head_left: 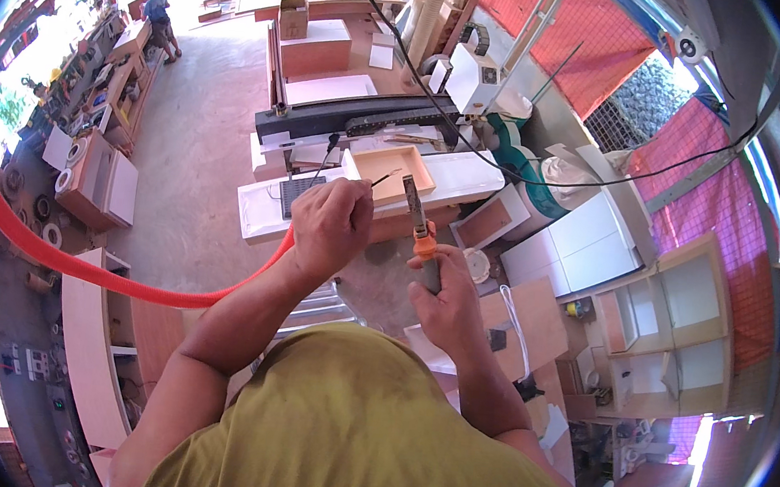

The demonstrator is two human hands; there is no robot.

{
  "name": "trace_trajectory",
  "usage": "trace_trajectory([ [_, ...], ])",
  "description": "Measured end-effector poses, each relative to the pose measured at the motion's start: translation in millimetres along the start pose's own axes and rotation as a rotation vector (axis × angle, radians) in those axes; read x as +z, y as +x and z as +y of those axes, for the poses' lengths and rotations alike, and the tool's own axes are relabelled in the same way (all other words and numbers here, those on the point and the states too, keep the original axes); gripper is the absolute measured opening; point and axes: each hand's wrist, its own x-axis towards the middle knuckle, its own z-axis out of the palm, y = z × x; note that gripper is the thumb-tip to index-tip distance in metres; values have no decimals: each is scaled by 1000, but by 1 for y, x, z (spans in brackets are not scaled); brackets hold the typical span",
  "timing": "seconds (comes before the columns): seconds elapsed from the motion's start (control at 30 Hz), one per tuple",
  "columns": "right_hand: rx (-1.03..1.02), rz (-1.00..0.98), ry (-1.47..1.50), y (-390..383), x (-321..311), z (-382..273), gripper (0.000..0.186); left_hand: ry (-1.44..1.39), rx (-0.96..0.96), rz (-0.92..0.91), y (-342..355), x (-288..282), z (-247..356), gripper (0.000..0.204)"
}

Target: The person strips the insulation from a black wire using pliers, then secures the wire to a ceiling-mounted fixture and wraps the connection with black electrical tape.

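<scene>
My left hand (329, 225) is closed, and a thin dark wire end (382, 181) sticks out past its fingers. A red-orange flexible tube (115, 275) sweeps in from the left and runs up to this hand; whether it passes into the grip is hidden. To the right, my right hand (450, 298) is wrapped round the handle of an orange-and-grey tool (423, 237). Its narrow, stained metal blade points up and away, a little right of the wire end. The tool and the wire are apart.
Beyond my hands stands a workbench with a shallow wooden tray (392, 170) and a dark machine rail (355, 116). A black cable (474, 148) hangs across the view. Wooden shelving (672, 336) stands right, a cabinet (96, 179) left. Another person (158, 16) is far off.
</scene>
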Motion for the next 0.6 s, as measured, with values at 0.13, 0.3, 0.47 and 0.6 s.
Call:
trace_trajectory([
  [0.13,-69,-17,-4,2,5,5,27,8,29,-6,-1,1,0,15],
  [0.3,-13,-32,55,3,9,2,24,13,91,-1,1,0,-2,17],
  [0.47,33,-50,76,5,12,2,21,18,113,4,0,-1,-7,18],
  [0.6,51,-65,121,4,15,6,22,11,134,9,-1,0,-9,18],
])
